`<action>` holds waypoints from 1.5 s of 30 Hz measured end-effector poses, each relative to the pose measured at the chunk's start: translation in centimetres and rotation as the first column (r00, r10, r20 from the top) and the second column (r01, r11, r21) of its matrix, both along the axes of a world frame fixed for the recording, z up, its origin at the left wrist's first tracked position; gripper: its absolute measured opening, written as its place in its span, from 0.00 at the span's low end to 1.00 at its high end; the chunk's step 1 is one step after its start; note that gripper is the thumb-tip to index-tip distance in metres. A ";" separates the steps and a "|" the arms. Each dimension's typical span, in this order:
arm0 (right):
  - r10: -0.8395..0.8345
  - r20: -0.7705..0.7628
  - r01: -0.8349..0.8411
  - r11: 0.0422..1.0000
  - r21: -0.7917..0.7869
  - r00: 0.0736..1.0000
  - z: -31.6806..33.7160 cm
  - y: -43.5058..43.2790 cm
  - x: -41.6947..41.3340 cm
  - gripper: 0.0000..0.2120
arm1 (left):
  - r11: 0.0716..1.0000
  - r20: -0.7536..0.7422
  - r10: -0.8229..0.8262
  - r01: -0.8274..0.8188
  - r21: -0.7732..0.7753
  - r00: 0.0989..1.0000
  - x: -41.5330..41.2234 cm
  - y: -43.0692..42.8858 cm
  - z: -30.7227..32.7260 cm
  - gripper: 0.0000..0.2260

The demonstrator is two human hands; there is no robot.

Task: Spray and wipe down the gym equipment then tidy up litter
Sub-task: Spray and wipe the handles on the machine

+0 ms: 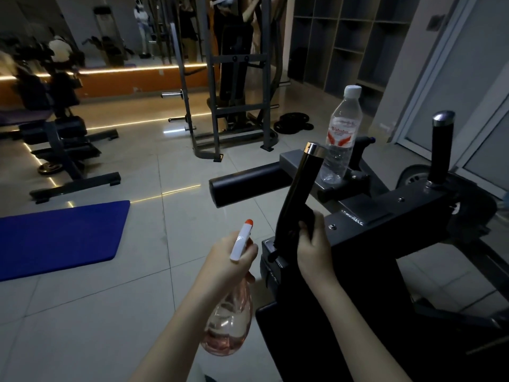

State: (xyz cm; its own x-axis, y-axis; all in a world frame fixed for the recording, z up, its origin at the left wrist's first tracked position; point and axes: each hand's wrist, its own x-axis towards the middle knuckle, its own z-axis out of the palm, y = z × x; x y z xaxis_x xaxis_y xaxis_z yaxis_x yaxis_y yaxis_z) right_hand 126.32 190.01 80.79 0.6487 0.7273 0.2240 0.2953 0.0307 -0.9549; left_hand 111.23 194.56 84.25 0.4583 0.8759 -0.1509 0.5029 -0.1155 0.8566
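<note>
My left hand (228,260) holds a clear pink spray bottle (230,321) by its neck; the white trigger head with an orange nozzle (242,239) points up and to the right. My right hand (312,244) is wrapped around the lower part of a black handle grip (301,183) with a chrome cap on a dark gym machine (413,213). A clear plastic water bottle (341,133) with a white cap stands upright on the machine's frame behind that handle. A second black handle (440,150) rises at the right. No cloth is visible.
A black foam roller pad (245,186) sticks out left from the machine. A blue mat (60,238) lies on the tiled floor at left. Further back stand a weight bench (57,133), a grey rack (237,106), weight plates (293,122) and open shelves (344,40).
</note>
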 end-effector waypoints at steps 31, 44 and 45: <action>0.582 0.602 0.002 0.718 -0.696 0.546 0.7 2.5 4.4 0.18 | 1.000 -0.005 0.007 -0.007 -0.011 1.000 -1.8 -0.5 -1.6 0.09; 0.058 0.611 -0.016 0.997 -0.074 0.790 -2.7 -4.3 1.1 0.17 | 0.999 0.023 0.028 -0.027 -0.029 0.999 -2.3 -1.2 -0.9 0.07; 0.003 0.585 0.009 1.000 -0.017 0.811 -2.0 -4.2 0.7 0.17 | 0.999 0.034 0.034 -0.033 -0.034 0.999 -2.3 -1.2 -0.8 0.07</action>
